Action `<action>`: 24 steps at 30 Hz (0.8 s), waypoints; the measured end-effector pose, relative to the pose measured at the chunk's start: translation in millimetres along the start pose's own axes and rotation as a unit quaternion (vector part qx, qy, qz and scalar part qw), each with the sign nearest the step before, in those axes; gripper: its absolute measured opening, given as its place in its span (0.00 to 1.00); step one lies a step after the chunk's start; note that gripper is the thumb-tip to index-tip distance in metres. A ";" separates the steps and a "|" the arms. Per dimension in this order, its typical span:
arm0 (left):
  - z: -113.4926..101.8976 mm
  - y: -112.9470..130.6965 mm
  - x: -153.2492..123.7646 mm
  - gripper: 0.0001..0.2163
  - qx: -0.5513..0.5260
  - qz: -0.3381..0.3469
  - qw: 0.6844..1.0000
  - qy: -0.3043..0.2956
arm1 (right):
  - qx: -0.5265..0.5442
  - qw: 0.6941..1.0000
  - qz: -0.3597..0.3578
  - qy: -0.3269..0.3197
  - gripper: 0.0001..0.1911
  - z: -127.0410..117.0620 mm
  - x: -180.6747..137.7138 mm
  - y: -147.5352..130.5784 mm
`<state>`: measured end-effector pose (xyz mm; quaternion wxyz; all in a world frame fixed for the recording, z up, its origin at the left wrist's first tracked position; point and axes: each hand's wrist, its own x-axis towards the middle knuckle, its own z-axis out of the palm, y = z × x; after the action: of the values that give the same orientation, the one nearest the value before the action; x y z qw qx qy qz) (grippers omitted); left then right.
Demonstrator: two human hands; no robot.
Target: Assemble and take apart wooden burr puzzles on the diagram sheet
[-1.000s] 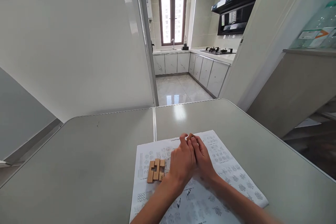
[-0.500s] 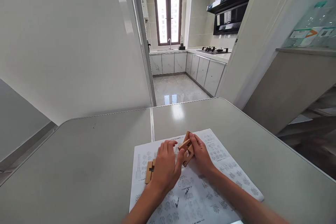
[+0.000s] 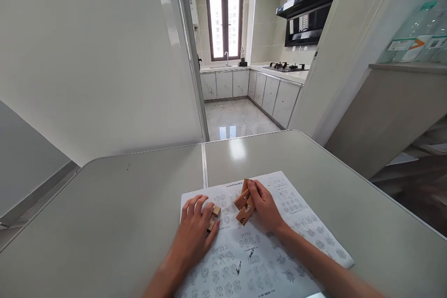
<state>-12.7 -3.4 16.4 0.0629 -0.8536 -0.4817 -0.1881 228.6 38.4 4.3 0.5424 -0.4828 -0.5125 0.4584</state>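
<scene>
My right hand [image 3: 265, 206] is closed on several notched wooden puzzle pieces [image 3: 246, 213], fitted loosely together and held tilted just above the printed sheet [image 3: 240, 235]. One piece carries a dark mark. My left hand [image 3: 197, 226] is lowered over other notched wooden blocks [image 3: 215, 211] at the sheet's left side. Its fingers are apart and curved, with the thumb on the near side of the blocks. The palm and fingers hide part of these blocks, so any contact is unclear.
The sheet, covered with small line diagrams and pen ticks, lies on a grey-green table [image 3: 115, 223] with a pale seam. Beyond the table are a white wall [image 3: 104, 56] and a kitchen doorway. Plastic bottles [image 3: 412, 39] stand on a shelf at the right.
My left hand has moved left and away from the pieces in my right hand, down to the loose blocks. The right hand's pieces have turned slightly.
</scene>
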 end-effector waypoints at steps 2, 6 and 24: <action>2.7 -9.6 2.1 0.13 0.008 -0.018 1.000 -0.001 | -0.028 0.999 -0.007 -0.020 0.24 1.3 -2.2 0.5; 7.3 -27.2 6.3 0.12 0.014 -0.042 0.999 0.000 | -0.082 0.994 -0.022 -0.065 0.23 4.5 -6.3 1.4; -19.4 28.7 33.3 0.16 -0.364 -0.138 0.916 -0.093 | -0.067 0.985 -0.046 -0.151 0.23 7.2 -13.7 -0.8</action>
<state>22.0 2.5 49.1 -0.3240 -0.7563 -0.4966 -0.2766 220.7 25.2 3.6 0.4457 -0.4192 -0.6399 0.4649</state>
